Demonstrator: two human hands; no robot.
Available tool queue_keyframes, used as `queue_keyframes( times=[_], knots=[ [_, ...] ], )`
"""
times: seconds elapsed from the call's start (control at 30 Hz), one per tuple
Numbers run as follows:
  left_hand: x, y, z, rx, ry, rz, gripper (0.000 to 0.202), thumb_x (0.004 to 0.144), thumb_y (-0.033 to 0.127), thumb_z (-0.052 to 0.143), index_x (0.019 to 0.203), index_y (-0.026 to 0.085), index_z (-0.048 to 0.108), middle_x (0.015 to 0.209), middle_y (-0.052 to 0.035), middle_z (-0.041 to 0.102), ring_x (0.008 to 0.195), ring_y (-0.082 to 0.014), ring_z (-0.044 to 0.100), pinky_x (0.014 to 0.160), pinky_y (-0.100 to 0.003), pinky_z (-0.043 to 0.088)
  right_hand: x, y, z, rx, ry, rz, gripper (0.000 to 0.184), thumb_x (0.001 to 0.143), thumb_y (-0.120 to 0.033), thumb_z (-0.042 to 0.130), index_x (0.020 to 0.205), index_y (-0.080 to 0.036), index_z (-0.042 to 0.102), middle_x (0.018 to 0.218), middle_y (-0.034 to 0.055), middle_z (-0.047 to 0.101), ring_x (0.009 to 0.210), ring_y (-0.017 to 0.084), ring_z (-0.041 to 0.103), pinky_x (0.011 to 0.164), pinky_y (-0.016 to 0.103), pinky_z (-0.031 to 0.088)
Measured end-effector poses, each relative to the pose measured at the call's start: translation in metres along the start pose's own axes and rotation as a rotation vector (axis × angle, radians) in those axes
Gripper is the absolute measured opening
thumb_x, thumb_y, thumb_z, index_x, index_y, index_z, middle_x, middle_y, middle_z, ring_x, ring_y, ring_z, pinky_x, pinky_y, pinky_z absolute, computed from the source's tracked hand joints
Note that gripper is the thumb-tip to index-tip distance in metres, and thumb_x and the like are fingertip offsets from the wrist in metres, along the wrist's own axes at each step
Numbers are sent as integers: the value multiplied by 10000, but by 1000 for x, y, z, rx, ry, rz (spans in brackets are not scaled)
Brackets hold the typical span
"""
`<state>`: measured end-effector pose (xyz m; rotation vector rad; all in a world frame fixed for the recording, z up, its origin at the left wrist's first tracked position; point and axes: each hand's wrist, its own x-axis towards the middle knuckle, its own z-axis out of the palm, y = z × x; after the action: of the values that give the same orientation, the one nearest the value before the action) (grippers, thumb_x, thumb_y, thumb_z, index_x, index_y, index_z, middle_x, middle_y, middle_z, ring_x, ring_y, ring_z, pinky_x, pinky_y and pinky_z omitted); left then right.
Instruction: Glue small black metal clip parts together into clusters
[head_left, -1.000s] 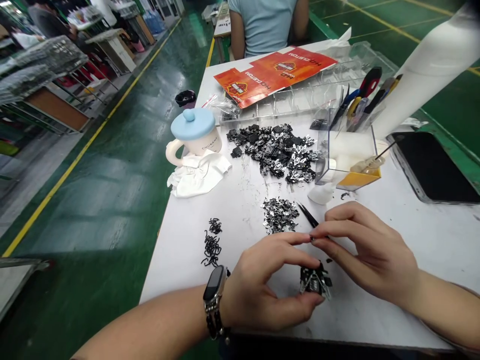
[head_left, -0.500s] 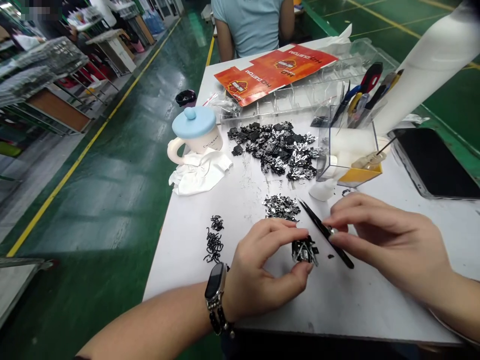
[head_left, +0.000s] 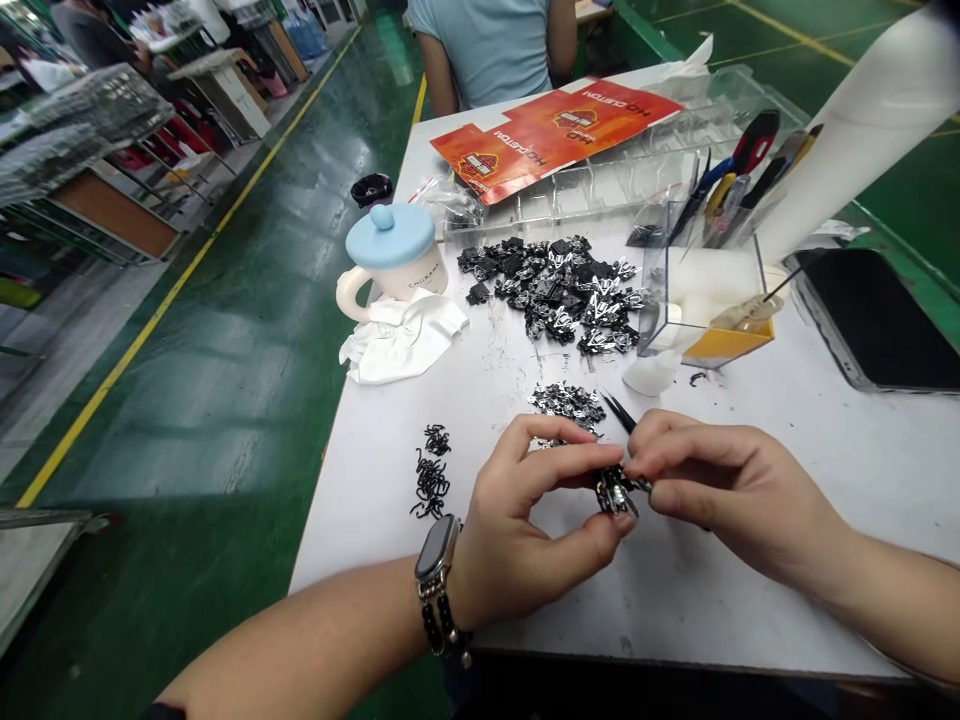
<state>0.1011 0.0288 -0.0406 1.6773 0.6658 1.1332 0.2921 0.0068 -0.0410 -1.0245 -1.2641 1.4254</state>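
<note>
Between thumb and fingers, my left hand (head_left: 540, 510) grips a small black-and-silver part (head_left: 616, 490) above the table. My right hand (head_left: 720, 480) is closed in a pinch on a tiny silvery piece, mostly covered by the fingertips, right up against that part. Black tweezers (head_left: 618, 410) lie on the table partly hidden under my right hand. Just beyond my left hand is a small pile of silvery metal pieces (head_left: 568, 400). A heap of black-and-silver parts (head_left: 555, 285) lies farther back. Thin black curved pieces (head_left: 431, 480) lie left of my left hand.
A lidded mug (head_left: 394, 250) and crumpled tissue (head_left: 405, 340) stand at the left edge. Right of the heap is a clear tool holder (head_left: 705, 310), with a phone (head_left: 885, 315) beyond. Orange printed card (head_left: 555, 140) covers clear trays (head_left: 600, 195). A person (head_left: 491, 45) sits ahead.
My right hand has moved left from beside the tweezers to the part in my left hand, bringing the tiny silvery piece. The part has tilted in my left fingers.
</note>
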Motion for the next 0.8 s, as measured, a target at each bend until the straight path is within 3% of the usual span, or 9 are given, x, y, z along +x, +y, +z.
queue_keyframes(
  times=[0.1,0.23,0.47,0.8],
  knots=[
    [0,1,-1,2,-12,-14,411,703,59,724,1097,142,640,1157,-129,534,1028,-204,615,782,-254,608,0,2,1,-17,-7,-2,93,772,-261,732,854,-303,740,788,21,614,760,114,599,671,187,526],
    [0,3,-1,-15,-20,-9,399,708,55,722,1089,133,635,1078,-115,595,967,-176,643,786,-234,605,-1,2,1,-48,-4,-30,96,782,-261,725,865,-307,735,791,13,619,766,102,599,688,168,522],
    [-3,2,1,-144,-9,-163,444,713,75,730,1115,169,566,1064,-83,617,892,-185,692,822,-287,605,-1,0,0,-135,-6,-75,94,795,-269,714,879,-310,723,799,-6,606,762,77,588,688,133,505],
    [-2,2,0,-112,-11,-113,386,701,57,731,1052,131,588,1042,-104,613,929,-185,671,809,-265,607,-1,-1,-1,-172,-4,-94,89,799,-273,710,880,-308,718,798,-8,604,757,77,583,690,137,503]
  ],
)
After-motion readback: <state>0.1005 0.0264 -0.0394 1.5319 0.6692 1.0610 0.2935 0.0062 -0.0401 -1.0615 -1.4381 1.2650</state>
